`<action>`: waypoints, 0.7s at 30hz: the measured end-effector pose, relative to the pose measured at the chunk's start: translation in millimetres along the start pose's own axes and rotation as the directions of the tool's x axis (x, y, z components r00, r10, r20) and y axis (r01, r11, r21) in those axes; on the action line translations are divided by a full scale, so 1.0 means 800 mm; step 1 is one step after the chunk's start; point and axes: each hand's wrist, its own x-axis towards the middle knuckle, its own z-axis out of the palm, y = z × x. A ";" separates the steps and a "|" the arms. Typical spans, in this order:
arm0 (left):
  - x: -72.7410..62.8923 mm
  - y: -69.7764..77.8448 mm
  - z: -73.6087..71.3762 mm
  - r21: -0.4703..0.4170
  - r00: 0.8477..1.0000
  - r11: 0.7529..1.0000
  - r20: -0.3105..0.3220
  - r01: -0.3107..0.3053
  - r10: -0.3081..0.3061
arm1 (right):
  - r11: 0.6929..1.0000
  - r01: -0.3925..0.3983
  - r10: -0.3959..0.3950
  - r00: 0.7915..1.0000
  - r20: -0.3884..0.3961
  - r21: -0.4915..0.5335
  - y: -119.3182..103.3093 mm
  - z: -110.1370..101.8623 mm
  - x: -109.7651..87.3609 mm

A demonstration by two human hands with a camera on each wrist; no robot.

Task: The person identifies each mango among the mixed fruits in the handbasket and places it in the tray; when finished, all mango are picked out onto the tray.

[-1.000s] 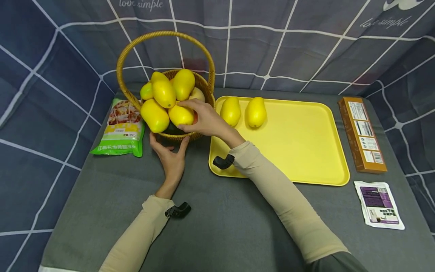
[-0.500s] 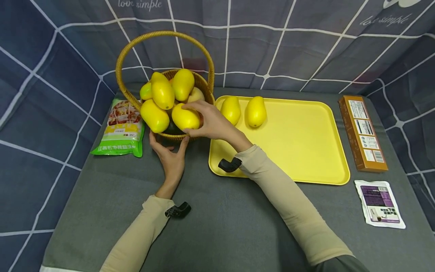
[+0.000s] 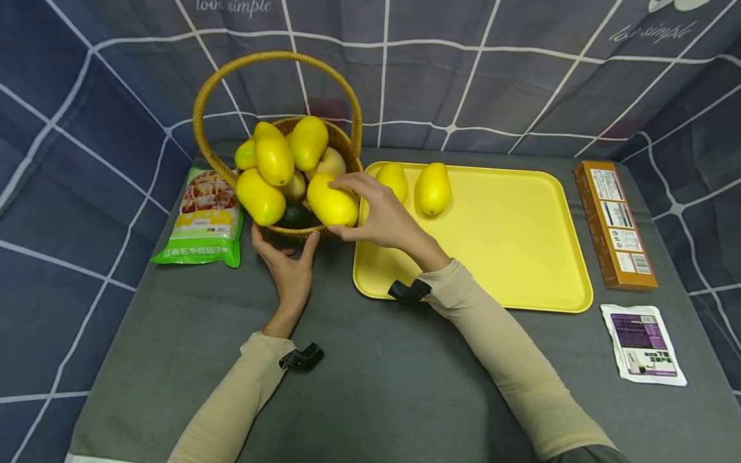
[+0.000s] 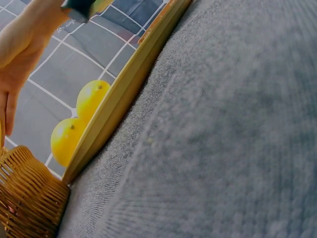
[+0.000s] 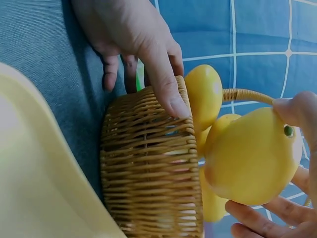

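Note:
A yellow mango (image 3: 332, 200) is pinched between the thumb and fingers of my right hand (image 3: 382, 215), over the right front of the wicker basket (image 3: 354, 109). In the right wrist view this mango (image 5: 247, 158) shows a green stem spot and sits just outside the rim, fingers around its far side. My left hand (image 3: 291, 280) rests against the basket's front, thumb and fingers spread. Its thumb (image 5: 166, 89) lies straight along the weave up to the rim. Several more mangoes (image 3: 273, 154), a pale round fruit (image 3: 331, 162) and a dark green one (image 3: 298, 215) fill the basket.
A yellow tray (image 3: 498, 257) right of the basket bears two mangoes (image 3: 433, 188) at its back left. A green snack bag (image 3: 202, 222) lies left of the basket. On the far right are a brown box (image 3: 616, 225) and a white-and-purple packet (image 3: 644, 344).
My right hand has drawn the mango out from the front of the pile, up and to the right, uncovering the dark green fruit. The left hand stays at the basket.

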 end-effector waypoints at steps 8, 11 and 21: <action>-0.001 0.001 -0.001 -0.005 1.000 1.000 -0.005 0.010 -0.010 | 0.999 0.034 -0.034 0.997 -0.068 0.006 0.005 -0.008 -0.026; -0.001 0.000 -0.001 -0.006 1.000 1.000 -0.007 0.014 -0.014 | 0.999 0.045 -0.045 0.995 -0.092 0.001 0.006 -0.010 -0.036; 0.000 -0.002 0.000 -0.036 1.000 0.999 0.006 0.020 -0.019 | 1.000 0.023 -0.023 0.980 -0.197 -0.002 0.014 -0.006 -0.083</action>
